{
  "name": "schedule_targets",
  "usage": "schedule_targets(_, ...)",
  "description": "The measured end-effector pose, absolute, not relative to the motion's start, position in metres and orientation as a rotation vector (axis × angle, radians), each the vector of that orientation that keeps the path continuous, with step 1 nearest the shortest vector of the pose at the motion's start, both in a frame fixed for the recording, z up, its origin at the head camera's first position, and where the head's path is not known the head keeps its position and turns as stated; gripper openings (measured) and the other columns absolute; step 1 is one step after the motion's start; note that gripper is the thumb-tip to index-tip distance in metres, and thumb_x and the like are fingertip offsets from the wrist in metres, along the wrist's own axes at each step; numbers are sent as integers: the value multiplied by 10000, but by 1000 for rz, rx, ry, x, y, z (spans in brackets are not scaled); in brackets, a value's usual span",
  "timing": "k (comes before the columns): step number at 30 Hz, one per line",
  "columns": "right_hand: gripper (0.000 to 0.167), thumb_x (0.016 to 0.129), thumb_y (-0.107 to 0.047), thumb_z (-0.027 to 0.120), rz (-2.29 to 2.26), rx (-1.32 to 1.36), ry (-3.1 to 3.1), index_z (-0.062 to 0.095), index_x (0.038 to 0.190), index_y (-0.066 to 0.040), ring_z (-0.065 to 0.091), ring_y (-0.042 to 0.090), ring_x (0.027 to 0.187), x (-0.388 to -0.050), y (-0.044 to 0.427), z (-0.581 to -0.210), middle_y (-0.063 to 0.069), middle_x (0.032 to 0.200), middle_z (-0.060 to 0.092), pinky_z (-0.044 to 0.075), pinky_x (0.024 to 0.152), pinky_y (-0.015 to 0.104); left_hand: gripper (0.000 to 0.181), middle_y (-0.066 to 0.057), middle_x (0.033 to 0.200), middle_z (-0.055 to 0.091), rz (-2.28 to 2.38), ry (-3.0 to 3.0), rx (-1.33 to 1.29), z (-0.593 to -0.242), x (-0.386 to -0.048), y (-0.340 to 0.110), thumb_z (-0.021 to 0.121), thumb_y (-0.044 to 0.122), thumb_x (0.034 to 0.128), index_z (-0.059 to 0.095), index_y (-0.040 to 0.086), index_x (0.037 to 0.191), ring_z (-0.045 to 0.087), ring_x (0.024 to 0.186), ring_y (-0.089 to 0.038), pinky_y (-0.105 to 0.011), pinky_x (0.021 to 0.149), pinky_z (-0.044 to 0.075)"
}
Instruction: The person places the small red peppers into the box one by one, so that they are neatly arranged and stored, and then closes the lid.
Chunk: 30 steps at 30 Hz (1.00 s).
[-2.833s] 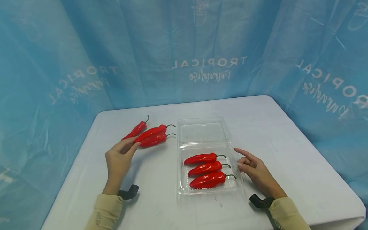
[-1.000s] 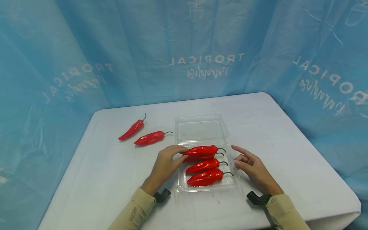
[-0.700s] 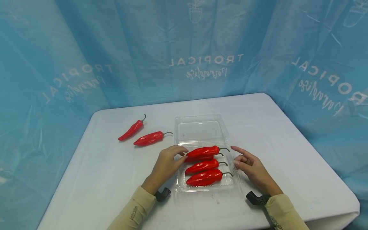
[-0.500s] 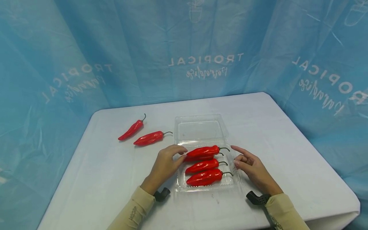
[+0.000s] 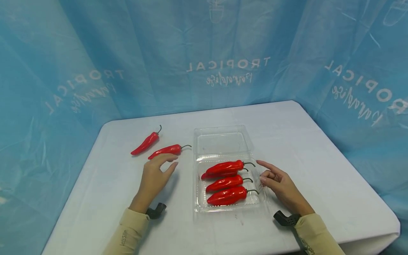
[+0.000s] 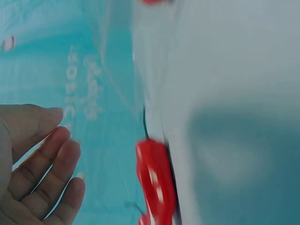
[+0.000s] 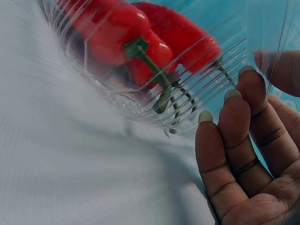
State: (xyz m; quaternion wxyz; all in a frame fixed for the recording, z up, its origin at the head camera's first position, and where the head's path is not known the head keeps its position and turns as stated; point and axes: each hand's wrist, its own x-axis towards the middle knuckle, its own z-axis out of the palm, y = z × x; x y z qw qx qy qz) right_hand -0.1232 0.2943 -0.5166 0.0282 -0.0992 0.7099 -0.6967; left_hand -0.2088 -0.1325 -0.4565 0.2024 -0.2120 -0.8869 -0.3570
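A clear plastic clamshell container point(image 5: 201, 209) lies unfolded, its lid point(image 5: 223, 141) laid back. Several red chili peppers point(image 5: 227, 196) fill its base side by side, with the top pepper point(image 5: 226, 167) overlapping the one beneath. My right hand point(image 5: 283, 187) pinches the container's right rim; in the right wrist view the clear plastic passes between thumb and fingers point(image 7: 234, 126). Left of the container, my left hand point(image 5: 153, 179) holds nothing, thumb and fingers apart. Just past its fingertips lies a red chili pepper point(image 5: 172, 148), partly hidden by the hand.
Another red chili pepper point(image 5: 146, 143) lies farther back at the left. A white cloth covers the table point(image 5: 287, 134). A blue printed curtain point(image 5: 159, 53) hangs behind and at both sides.
A chili pepper was carried from the left into the container and let go at the top of the row. My left hand then moved back left to the loose peppers. The right hand stays put.
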Motion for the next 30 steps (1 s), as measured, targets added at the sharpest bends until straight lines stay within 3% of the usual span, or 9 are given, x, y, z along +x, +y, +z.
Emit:
schedule_targets(8, 576, 1029, -82, 601, -2135, -301, 2202, 391, 1565, -93, 608, 136, 902, -123, 294, -516, 232, 1026, 597, 557, 867, 239, 339, -53, 1205, 722, -1008, -2570, -378, -464, -220, -179, 815, 137, 887, 731, 147, 1214, 657, 1154, -260, -513, 974, 545)
schedule_targets(15, 567, 1032, -88, 598, -2124, -290, 2217, 398, 1562, -99, 607, 147, 903, -123, 294, -515, 242, 1027, 593, 556, 870, 240, 348, -123, 1247, 689, -993, -2629, -222, -475, -231, -208, 792, 145, 911, 710, 120, 1248, 665, 1111, -324, -548, 952, 548)
schedule_targets(30, 580, 1026, -82, 607, -2135, -295, 2194, 391, 1565, -91, 614, 136, 901, -123, 295, -514, 249, 1032, 595, 565, 851, 250, 588, -158, 1420, 559, -1108, -2821, 0, -488, -261, -209, 743, 364, 943, 559, 152, 1460, 539, 1259, -366, -549, 925, 563)
